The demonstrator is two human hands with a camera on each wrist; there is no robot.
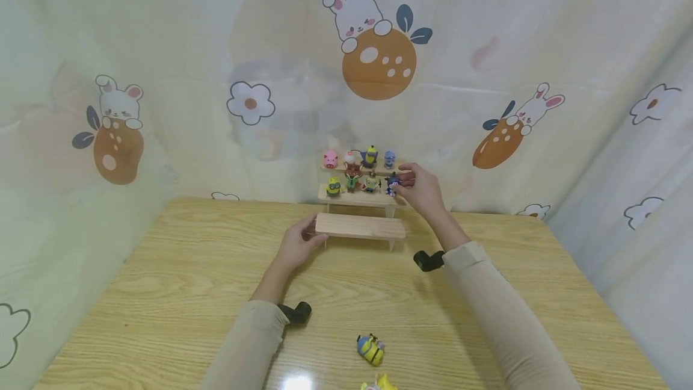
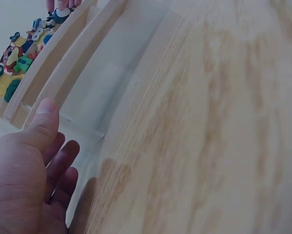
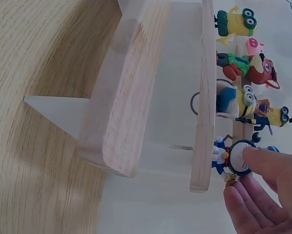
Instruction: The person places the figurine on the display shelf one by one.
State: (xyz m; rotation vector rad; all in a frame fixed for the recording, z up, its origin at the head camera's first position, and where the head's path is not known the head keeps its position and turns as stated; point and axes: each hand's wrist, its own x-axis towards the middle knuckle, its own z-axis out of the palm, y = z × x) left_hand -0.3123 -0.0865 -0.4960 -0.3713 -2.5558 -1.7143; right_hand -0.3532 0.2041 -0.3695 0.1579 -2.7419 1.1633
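My right hand (image 1: 425, 192) pinches a small blue-and-white Doraemon figurine (image 3: 238, 157) between thumb and fingers. Its feet are right at the right end of the middle board (image 1: 354, 199) of a tiered wooden stand. To its left on that board are a crowned minion (image 1: 371, 183), a fox figurine in green (image 1: 352, 182) and a goggled minion (image 1: 333, 186). My left hand (image 1: 295, 245) is at the left end of the lowest board (image 1: 360, 227), its thumb tip against the wood and its other fingers loosely bent beside it.
On the top board stand several figurines, among them a pink pig (image 1: 330, 159) and a small blue figure (image 1: 390, 159). A minion (image 1: 370, 349) lies on the table (image 1: 189, 281) near its front, with a yellow figure (image 1: 385, 383) cut off below. A printed curtain (image 1: 292, 155) hangs behind.
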